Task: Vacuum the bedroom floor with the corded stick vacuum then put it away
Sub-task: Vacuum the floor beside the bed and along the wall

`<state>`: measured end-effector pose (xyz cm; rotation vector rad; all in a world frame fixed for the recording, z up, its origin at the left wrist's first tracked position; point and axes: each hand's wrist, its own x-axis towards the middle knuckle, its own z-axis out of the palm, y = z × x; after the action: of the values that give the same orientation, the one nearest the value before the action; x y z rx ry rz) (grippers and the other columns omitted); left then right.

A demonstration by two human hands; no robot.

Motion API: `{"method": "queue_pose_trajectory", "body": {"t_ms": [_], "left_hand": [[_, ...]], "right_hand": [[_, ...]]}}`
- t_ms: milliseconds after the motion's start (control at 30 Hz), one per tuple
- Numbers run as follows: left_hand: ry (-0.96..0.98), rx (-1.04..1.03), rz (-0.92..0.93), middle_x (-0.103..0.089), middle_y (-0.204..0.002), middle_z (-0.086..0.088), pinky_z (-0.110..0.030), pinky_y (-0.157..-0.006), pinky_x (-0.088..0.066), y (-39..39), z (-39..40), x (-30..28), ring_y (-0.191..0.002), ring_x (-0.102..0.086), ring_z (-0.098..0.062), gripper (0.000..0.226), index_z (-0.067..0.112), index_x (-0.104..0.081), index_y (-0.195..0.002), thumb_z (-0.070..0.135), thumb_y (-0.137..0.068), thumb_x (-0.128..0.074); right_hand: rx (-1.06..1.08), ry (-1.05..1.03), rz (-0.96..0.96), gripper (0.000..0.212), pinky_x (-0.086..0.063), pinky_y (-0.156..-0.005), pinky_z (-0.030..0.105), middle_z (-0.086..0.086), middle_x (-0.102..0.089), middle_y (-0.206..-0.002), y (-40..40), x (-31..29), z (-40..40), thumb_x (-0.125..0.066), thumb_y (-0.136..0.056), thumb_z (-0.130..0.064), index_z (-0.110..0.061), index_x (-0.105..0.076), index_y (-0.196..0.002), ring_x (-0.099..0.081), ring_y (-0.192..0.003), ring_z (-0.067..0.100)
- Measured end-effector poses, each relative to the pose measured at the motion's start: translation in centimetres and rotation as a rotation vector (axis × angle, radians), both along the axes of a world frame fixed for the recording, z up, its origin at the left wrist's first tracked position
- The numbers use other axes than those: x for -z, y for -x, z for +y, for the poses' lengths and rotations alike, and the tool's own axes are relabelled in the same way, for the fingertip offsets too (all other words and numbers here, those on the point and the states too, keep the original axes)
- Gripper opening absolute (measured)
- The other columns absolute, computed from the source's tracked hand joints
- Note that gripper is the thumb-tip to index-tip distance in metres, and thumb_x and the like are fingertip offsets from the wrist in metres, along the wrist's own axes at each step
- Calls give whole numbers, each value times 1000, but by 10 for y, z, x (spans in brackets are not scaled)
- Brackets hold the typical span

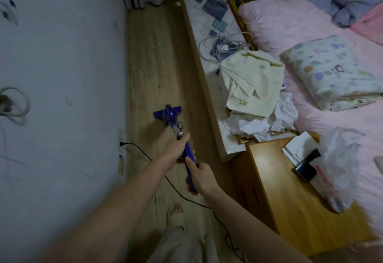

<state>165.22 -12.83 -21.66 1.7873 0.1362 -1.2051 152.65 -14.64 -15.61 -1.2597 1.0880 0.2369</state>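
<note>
A pink-sheeted bed [323, 41] is lying along the right side, bordered by a long patterned ledge [209, 34]. A strip of wooden floor [157, 59] is running between that ledge and a pale wall [62, 55]. A blue stick vacuum [176, 123] is being held on the floor strip, its handle being grasped by the left hand [176, 146] above and the right hand [199, 175] below. Its black cord [145, 155] is being fed from a wall socket [121, 143].
</note>
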Motion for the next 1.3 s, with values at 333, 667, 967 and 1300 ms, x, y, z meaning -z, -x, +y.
{"method": "queue_pose_trajectory", "body": {"t_ms": [333, 667, 967, 1300], "left_hand": [[-1, 8, -43, -69, -98, -11, -43, -78, -58, -77, -38, 25, -82, -69, -25, 29, 17, -55, -108, 43, -95, -54], [27, -24, 56, -69, -93, -13, -36, -65, -57, -70, -44, 20, -77, -68, -23, 28, 15, -52, -115, 36, -97, -52], [83, -95, 134, -72, -86, -12, -41, -84, -58, 6, -45, -15, -81, -71, -24, 37, 9, -53, -117, 35, -92, -59], [115, -119, 126, -70, -99, -17, -46, -91, -54, 117, -12, -37, -95, -68, -31, 67, 8, -52, -118, 43, -64, -68]], "right_hand": [[13, -4, 37, 31, -42, -49, 23, 5, -58, -79, -82, 38, -37, -42, -100, -45, -17, -50, -107, -51, -55, 11], [-119, -33, 97, 31, -45, -54, 25, 6, -55, -77, -73, 28, -61, -40, -100, -46, -15, -45, -98, -52, -56, 13], [-161, 190, 125, 42, -42, -44, 17, 1, -54, -68, -1, -21, -62, -38, -100, -48, -9, -53, -97, -49, -48, 8], [-135, 188, 122, 40, -42, -43, 18, 2, -55, -66, 111, -73, -22, -40, -100, -47, -10, -52, -91, -50, -47, 9]]}}
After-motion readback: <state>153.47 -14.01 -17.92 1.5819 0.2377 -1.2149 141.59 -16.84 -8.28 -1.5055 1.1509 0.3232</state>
